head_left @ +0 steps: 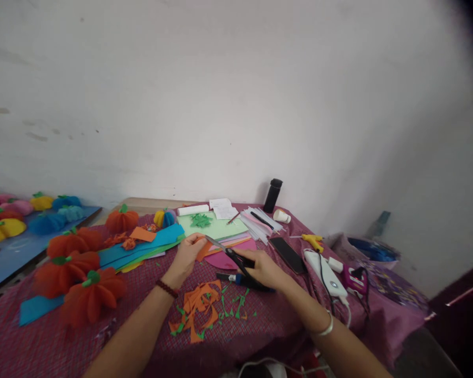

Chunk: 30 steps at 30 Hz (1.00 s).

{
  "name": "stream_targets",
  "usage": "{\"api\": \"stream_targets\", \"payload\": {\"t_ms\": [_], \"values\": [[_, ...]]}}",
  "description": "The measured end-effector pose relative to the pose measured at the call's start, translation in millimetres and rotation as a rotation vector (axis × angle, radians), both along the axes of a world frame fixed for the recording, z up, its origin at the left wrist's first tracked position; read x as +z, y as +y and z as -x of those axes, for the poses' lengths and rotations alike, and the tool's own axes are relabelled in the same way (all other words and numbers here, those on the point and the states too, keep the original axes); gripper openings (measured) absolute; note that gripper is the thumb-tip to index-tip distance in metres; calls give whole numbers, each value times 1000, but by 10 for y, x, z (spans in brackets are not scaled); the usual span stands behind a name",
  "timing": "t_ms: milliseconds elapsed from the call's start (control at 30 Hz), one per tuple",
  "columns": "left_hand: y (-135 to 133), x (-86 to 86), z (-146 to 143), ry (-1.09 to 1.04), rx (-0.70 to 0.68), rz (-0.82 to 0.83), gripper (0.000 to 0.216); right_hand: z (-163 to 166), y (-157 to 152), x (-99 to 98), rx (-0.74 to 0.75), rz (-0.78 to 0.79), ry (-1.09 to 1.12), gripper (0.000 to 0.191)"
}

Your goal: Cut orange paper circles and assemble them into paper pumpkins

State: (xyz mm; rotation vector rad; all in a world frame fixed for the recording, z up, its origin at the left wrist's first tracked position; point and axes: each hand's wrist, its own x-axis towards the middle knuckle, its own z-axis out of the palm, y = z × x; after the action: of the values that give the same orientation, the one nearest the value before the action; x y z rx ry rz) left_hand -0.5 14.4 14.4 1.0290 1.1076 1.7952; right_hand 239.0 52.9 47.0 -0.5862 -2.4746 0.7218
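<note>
My left hand (188, 257) is closed, its fingertips pinching a piece of orange paper (203, 252) above the table. Black-handled scissors (236, 258) are in my right hand (262, 266), with the fingers through the handles. Their blades point up and left, reaching the orange paper by my left fingertips. Whether the blades are cutting into it I cannot tell. Below the hands lie curled orange paper scraps (199, 307) and thin green scraps (234, 303). A dark tool with a blue part (230, 278) lies under the scissors.
Orange paper pumpkins (94, 296) stand at the left, beside blue paper strips (142, 248). Ahead are a pale green sheet (230, 227) with green bits and a black bottle (273, 196). To the right are a phone (287, 254), a yellow glue gun (312, 242) and a white power strip (326, 275).
</note>
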Motion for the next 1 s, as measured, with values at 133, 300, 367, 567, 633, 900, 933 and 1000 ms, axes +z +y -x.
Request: {"api": "stream_targets", "payload": {"t_ms": [133, 300, 367, 567, 633, 900, 933, 1000], "values": [[0, 0, 3, -29, -11, 4, 22, 6, 10, -24, -9, -23, -1, 51], [-13, 12, -9, -34, -13, 14, 23, -1, 17, -59, -73, -118, -49, 54], [-19, 16, -15, -43, -11, 16, 23, -7, 14, -69, -105, -158, -65, 55], [-35, 42, -30, -55, -16, 16, 23, -12, -8, -58, -107, -172, -82, 56], [-38, 49, -33, -42, -16, 21, 23, -12, -12, -52, -113, -168, -90, 56], [-18, 31, -23, -33, 5, 8, 22, -15, -12, -58, -98, -157, -76, 56], [-17, 31, -22, -36, 6, 9, 22, -17, -12, -61, -97, -151, -76, 56], [-18, 33, -21, -30, 10, 14, 21, -23, -10, -67, -102, -143, -80, 56]]}}
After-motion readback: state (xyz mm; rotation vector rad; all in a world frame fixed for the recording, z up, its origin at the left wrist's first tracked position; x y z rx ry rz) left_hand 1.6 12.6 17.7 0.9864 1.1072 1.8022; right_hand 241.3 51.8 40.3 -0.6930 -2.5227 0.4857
